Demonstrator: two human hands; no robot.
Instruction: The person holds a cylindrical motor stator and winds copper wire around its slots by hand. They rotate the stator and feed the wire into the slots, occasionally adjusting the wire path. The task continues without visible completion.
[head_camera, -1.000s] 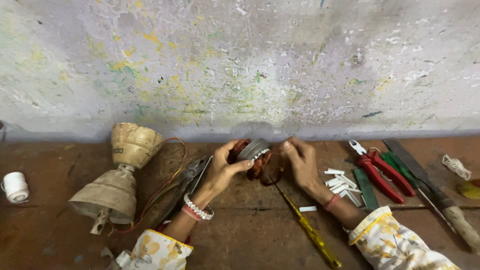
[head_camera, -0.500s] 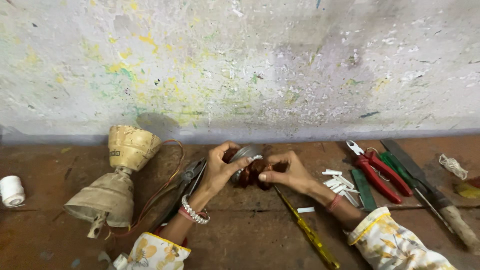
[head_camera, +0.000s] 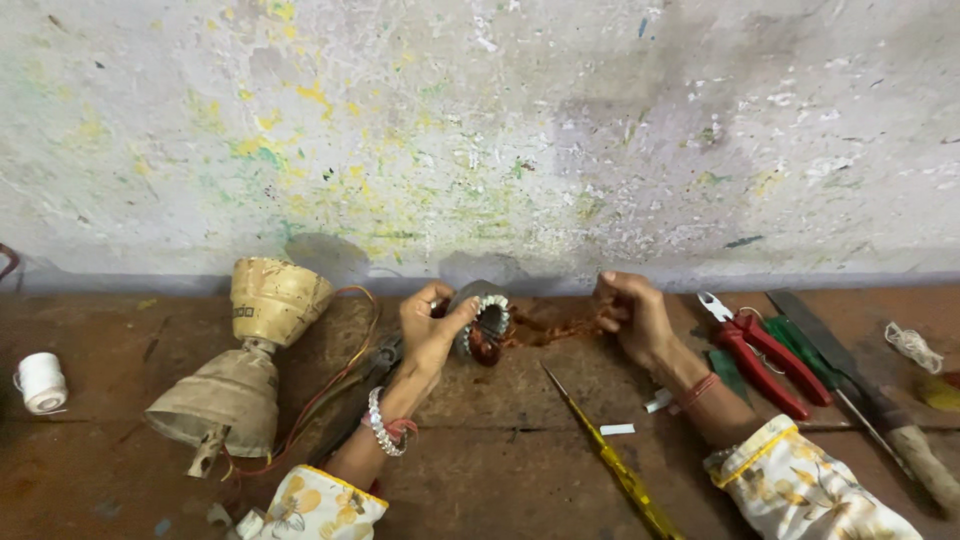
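Observation:
My left hand (head_camera: 428, 330) grips a round grey motor stator (head_camera: 482, 320) with copper windings, held on edge on the brown wooden bench (head_camera: 520, 470). My right hand (head_camera: 632, 315) is off to the right of the stator, fingers pinched on a bundle of copper wire (head_camera: 555, 324) that stretches from the stator to the hand. Both wrists wear bangles and floral sleeves.
A cream fan housing (head_camera: 245, 365) with trailing wires lies to the left, a white thread spool (head_camera: 42, 381) at far left. Dark pliers (head_camera: 370, 375) lie under my left forearm. A yellow screwdriver (head_camera: 610, 460), red pliers (head_camera: 760, 350), a knife (head_camera: 850, 380) and white paper strips (head_camera: 640, 415) lie right. A stained wall rises behind.
My right hand has moved right, away from the stator, drawing the copper wire out of it. My left hand has kept hold of the stator.

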